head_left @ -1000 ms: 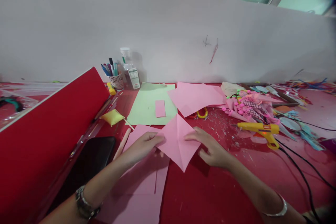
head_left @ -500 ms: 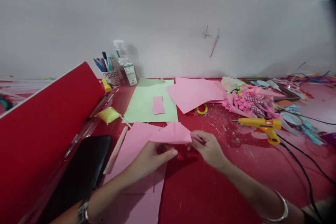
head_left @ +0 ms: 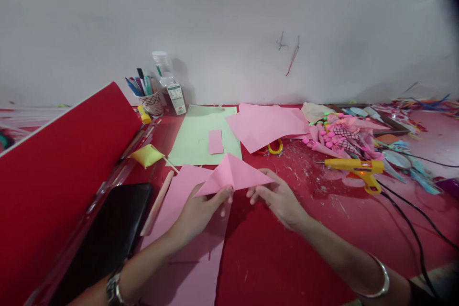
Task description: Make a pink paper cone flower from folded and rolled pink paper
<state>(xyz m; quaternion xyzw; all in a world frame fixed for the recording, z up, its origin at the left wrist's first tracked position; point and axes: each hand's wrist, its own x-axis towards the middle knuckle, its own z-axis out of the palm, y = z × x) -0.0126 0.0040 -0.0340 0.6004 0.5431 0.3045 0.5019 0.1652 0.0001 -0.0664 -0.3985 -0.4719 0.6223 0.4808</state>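
Observation:
A folded piece of pink paper [head_left: 234, 174], shaped like a wide triangle with a crease down its middle, is held up in front of me. My left hand [head_left: 201, 210] grips it at the lower middle, thumb on the near side and fingers partly hidden behind. At its right corner is my right hand [head_left: 281, 198], fingers curled and touching the paper from below and behind. Beneath my left hand lies a larger pink sheet [head_left: 193, 267] with pencil lines. A small pink rectangle [head_left: 215, 142] rests on a pale green sheet [head_left: 190, 138] beyond.
Pink sheets [head_left: 268, 126] partly cover yellow-handled scissors [head_left: 275, 147]. On the right, a yellow glue gun [head_left: 355, 167] trails a black cable beside small pink paper cones [head_left: 337, 138]. A black phone [head_left: 103, 244], a red board [head_left: 71, 162] and a pen cup [head_left: 151, 104] stand left.
The pink paper has turned from a nearly flat edge-on view to a clear triangle facing me. My left thumb has come onto its lower edge, and my right hand has shifted slightly.

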